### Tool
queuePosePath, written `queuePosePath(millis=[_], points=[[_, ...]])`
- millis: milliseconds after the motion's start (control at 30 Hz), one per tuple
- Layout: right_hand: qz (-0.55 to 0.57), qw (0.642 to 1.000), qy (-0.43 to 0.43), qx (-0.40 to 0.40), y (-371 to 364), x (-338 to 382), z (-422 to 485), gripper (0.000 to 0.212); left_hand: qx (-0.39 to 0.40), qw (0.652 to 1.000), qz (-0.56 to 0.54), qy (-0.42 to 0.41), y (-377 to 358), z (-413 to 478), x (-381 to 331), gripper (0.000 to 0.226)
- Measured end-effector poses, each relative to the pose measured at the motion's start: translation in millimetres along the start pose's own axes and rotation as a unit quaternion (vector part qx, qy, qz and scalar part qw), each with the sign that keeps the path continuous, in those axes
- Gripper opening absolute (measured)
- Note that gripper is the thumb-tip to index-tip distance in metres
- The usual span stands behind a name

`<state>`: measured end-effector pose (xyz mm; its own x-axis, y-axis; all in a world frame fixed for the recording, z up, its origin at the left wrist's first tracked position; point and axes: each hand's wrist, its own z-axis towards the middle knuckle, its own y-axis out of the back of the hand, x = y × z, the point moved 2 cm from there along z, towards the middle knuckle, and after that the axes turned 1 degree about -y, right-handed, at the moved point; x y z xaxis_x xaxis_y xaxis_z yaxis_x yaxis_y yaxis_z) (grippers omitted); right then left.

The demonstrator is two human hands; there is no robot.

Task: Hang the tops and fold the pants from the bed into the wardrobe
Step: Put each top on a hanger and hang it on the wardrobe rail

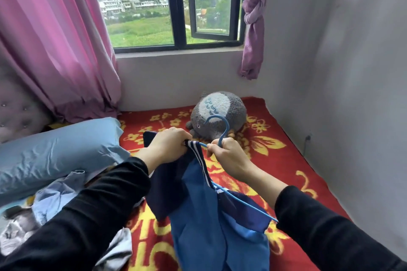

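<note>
Above the red flowered bed (275,130), the left hand (169,145) grips the blue jacket's striped collar (196,149); the right hand (226,156) holds the blue plastic hanger (220,130). Seat both shoulders evenly.

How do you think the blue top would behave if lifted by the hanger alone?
Probably floppy: the blue top drapes in soft folds below the left hand and right hand. It might slide off, since one arm of the hanger shows outside the cloth.
</note>
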<state>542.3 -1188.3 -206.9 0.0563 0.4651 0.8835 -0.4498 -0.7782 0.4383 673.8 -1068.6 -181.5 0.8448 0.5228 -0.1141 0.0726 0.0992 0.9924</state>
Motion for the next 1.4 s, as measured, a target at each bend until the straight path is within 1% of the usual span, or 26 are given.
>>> queuePosePath(millis=[100,133,200,267,300,333,367,400,433,500,533,667,733,800,867,900,967,1000,1067,1133,1200,1233,1267,1300,1333,1400], points=[[0.020,1.000,-0.014,-0.009,-1.7,-2.4,-6.8,0.037,0.002,0.998,-0.013,-0.062,1.5,-0.5,-11.1,0.029],[0.032,0.999,-0.021,-0.003,-4.4,-0.8,-9.5,0.038,0.009,0.998,-0.019,-0.066,1.8,-1.4,-12.7,0.032],[0.105,0.992,-0.052,0.037,-10.7,0.0,-12.6,0.030,0.017,0.997,-0.029,-0.073,-2.7,-3.3,-8.3,0.031],[0.257,0.953,-0.112,0.117,-14.7,0.5,-13.6,0.021,0.022,0.997,-0.021,-0.072,-6.7,-6.1,0.8,0.019],[0.310,0.930,-0.139,0.141,-13.4,-0.7,-12.5,0.023,0.021,0.997,-0.011,-0.078,-7.3,-7.4,3.9,0.017],[0.320,0.922,-0.164,0.147,-11.6,-5.6,-9.9,0.027,0.019,0.996,-0.004,-0.086,-6.7,-9.6,6.0,0.018],[0.297,0.927,-0.184,0.139,-9.8,-13.4,-6.7,0.030,0.013,0.996,0.002,-0.090,-6.2,-11.0,7.8,0.019],[0.239,0.942,-0.196,0.131,-9.4,-21.9,-4.2,0.027,0.006,0.996,0.011,-0.089,-4.9,-13.5,8.1,0.021],[0.163,0.957,-0.197,0.136,-11.8,-28.6,-3.4,0.019,0.001,0.996,0.018,-0.089,-4.0,-15.8,8.6,0.023],[0.017,0.969,-0.172,0.174,-25.4,-40.0,-3.9,0.003,-0.013,0.994,0.022,-0.103,-2.6,-21.3,9.7,0.027],[-0.040,0.971,-0.152,0.179,-34.5,-45.7,-3.8,0.005,-0.020,0.993,0.020,-0.114,-2.3,-24.0,9.6,0.027],[-0.168,0.975,-0.098,0.107,-60.7,-63.7,-1.7,0.022,-0.054,0.988,0.012,-0.143,2.2,-32.6,12.6,0.023],[-0.211,0.965,-0.109,0.111,-66.8,-74.4,-2.6,0.030,-0.070,0.988,-0.005,-0.139,6.5,-35.6,17.4,0.024],[-0.213,0.960,-0.140,0.116,-64.5,-82.9,-1.5,0.037,-0.076,0.990,0.001,-0.115,10.9,-37.6,26.0,0.022],[-0.169,0.967,-0.158,0.104,-51.0,-86.5,7.6,0.031,-0.064,0.994,0.040,-0.080,14.7,-38.2,35.0,0.016],[-0.120,0.976,-0.165,0.080,-40.8,-85.3,14.0,0.026,-0.057,0.995,0.057,-0.067,15.5,-37.7,39.1,0.015],[0.044,0.984,-0.172,0.019,-18.8,-76.5,25.5,0.021,-0.049,0.995,0.077,-0.046,17.8,-35.0,44.4,0.017],[0.130,0.976,-0.174,0.006,-9.6,-68.4,30.0,0.022,-0.049,0.995,0.081,-0.037,19.6,-33.1,46.4,0.018],[0.209,0.965,-0.157,0.012,4.8,-49.0,36.8,0.020,-0.055,0.995,0.081,-0.028,24.5,-26.8,50.0,0.017],[0.147,0.982,-0.105,0.045,19.5,-32.6,40.7,0.025,-0.075,0.994,0.079,-0.014,33.7,-20.9,54.7,0.014],[0.033,0.993,-0.073,0.092,35.6,-21.8,39.2,0.043,-0.107,0.991,0.075,0.009,46.0,-17.5,61.0,0.016],[-0.025,0.991,-0.065,0.113,43.6,-21.3,39.0,0.047,-0.120,0.990,0.075,0.017,51.5,-17.1,62.7,0.018],[-0.094,0.987,-0.050,0.120,51.0,-21.8,38.5,0.039,-0.130,0.988,0.079,0.017,56.1,-16.7,62.7,0.020],[-0.174,0.978,-0.032,0.108,57.9,-24.7,38.7,0.025,-0.136,0.987,0.090,0.012,59.6,-16.4,61.2,0.020],[-0.265,0.961,-0.023,0.070,65.2,-25.8,37.5,0.017,-0.142,0.985,0.102,0.007,61.9,-16.3,59.9,0.020],[-0.411,0.911,-0.038,-0.022,79.2,-35.6,35.6,0.010,-0.152,0.981,0.120,0.008,64.5,-17.3,57.8,0.014]])
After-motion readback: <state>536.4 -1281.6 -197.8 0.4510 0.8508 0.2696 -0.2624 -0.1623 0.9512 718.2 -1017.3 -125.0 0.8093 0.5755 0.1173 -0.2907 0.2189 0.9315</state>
